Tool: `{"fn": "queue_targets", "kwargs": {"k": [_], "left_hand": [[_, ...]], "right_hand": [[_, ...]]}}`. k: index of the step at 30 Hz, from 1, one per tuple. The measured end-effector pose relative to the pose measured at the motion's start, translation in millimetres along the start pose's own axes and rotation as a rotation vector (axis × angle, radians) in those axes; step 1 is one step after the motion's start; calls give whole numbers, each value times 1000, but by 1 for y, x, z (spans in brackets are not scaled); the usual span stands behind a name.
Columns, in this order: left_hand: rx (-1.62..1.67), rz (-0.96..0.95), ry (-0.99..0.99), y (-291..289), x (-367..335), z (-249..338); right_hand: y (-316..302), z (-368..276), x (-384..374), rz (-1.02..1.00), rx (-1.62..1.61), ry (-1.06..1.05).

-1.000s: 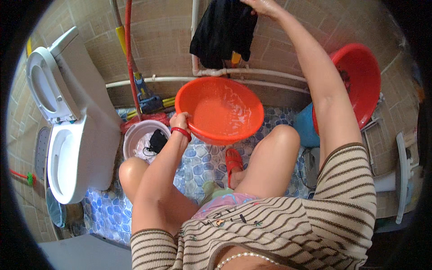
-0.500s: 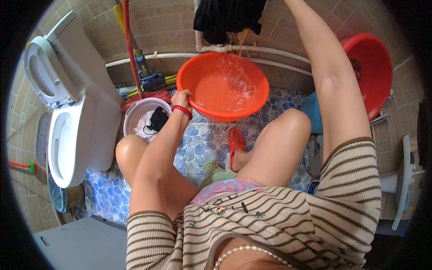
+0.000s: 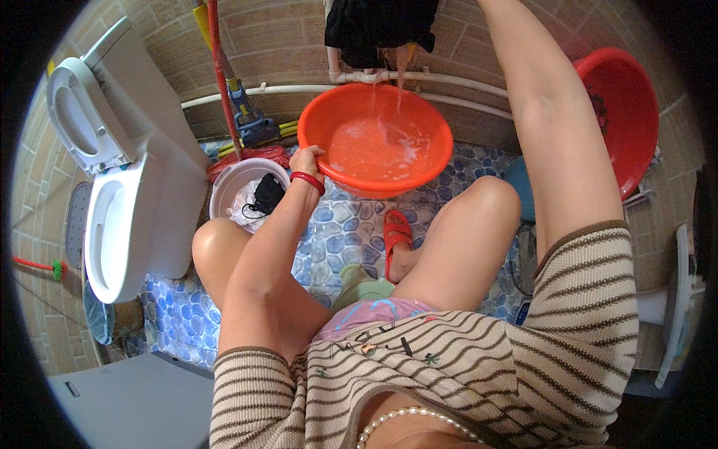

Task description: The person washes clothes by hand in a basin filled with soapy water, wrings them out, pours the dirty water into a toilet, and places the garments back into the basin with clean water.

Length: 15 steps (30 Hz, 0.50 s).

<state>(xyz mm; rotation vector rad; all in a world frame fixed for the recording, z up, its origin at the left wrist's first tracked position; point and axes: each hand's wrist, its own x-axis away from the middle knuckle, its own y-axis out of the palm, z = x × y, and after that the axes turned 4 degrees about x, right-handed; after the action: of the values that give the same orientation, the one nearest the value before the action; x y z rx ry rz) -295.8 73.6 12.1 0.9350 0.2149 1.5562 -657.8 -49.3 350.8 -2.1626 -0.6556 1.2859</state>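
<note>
My left hand [image 3: 306,160] is closed on the near-left rim of an orange-red plastic basin [image 3: 320,120], which holds some shallow water with foam. Above the basin's far side hangs a dark, wet-looking black cloth [image 3: 380,31], its top cut off by the picture's edge. Thin streams of water [image 3: 400,71] run down below it into the basin. My right arm reaches up and forward past the upper edge, so the right hand is out of sight, and whatever it touches cannot be seen.
A white toilet [image 3: 112,232] with raised lid stands at left. Beside the basin is a pale bin [image 3: 224,191] holding crumpled white stuff and a black item. A red pole [image 3: 219,75] leans behind it. Another red basin [image 3: 632,112] is at right. White pipes [image 3: 464,84] line the wall.
Water now falls in more distinct streams below the black cloth, and the cloth's lower edge has shifted. My left hand keeps its hold on the basin rim.
</note>
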Motion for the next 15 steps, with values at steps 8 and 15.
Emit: {"fn": "queue_targets", "kwargs": {"k": [8, 15], "left_hand": [[1, 91, 73, -39, -15, 13], [56, 81, 47, -52, -19, 13]], "right_hand": [[-6, -69, 69, 75, 325, -385], [12, -64, 167, 447, -296, -242]]}}
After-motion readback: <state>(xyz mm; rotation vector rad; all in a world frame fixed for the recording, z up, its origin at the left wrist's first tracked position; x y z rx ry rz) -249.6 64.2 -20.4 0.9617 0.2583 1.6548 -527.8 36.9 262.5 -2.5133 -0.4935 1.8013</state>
